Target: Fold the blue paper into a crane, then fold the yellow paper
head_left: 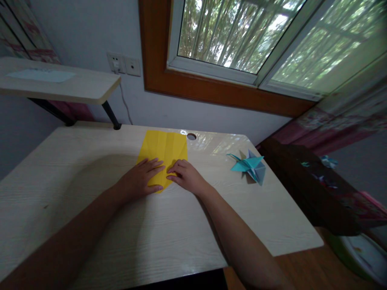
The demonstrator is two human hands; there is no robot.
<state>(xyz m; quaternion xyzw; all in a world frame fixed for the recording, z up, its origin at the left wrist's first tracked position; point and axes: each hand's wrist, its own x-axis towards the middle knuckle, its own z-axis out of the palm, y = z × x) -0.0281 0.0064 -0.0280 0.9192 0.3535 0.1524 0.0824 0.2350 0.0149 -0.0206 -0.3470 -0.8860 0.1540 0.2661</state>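
The yellow paper (165,146) lies mid-frame, its long way running up and down. Both hands touch its lower part. The left hand (146,175) has fingers apart; the right hand's (188,176) curl, but I can't tell if they pinch.

We have 2 bare forearms and 2 bare hands; our left forearm (87,225) is uncovered from the wrist to the lower left edge of the view, broad there and tapering steadily towards the hand; our right forearm (234,223) is uncovered down to the bottom edge, with the same smooth, gently rounded outline; our left hand (142,179) shows a wide back, 4 slim fingers with rounded tips and 1 thumb; our right hand (190,177) shows a smooth, rounded back, though we cannot count all its fingers; our nails are too small to make out clearly.
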